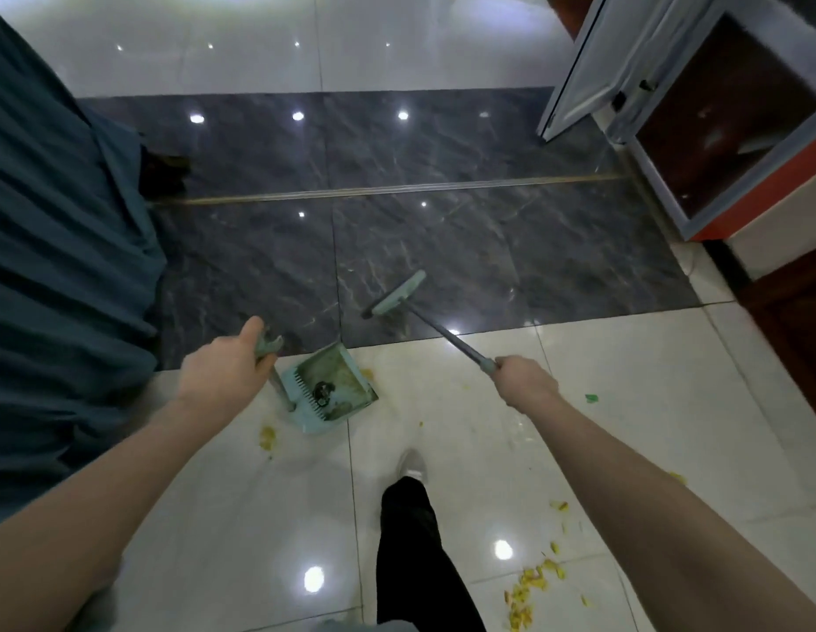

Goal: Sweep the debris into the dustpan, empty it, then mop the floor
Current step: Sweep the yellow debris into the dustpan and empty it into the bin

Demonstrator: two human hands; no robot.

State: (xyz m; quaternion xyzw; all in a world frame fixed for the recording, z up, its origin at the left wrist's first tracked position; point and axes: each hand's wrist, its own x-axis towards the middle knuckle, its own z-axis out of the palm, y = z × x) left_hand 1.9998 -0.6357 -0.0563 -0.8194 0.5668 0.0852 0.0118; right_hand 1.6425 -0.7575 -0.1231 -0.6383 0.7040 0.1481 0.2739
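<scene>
Below the left hand [224, 371] clamped on its handle, keep dustpan [333, 390] flat; right hand [527, 380], wrapped round broom [397, 296], best draws yellow scraps [534, 581] inward.

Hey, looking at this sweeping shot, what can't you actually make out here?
Head view:
- Dark clump in the dustpan: too small and blurred to identify.
- Broom bristles: hidden under its head.
- Yellow debris: cut off by the bottom edge.
- Dark shape by the blue curtain: partly covered, unidentifiable.
</scene>
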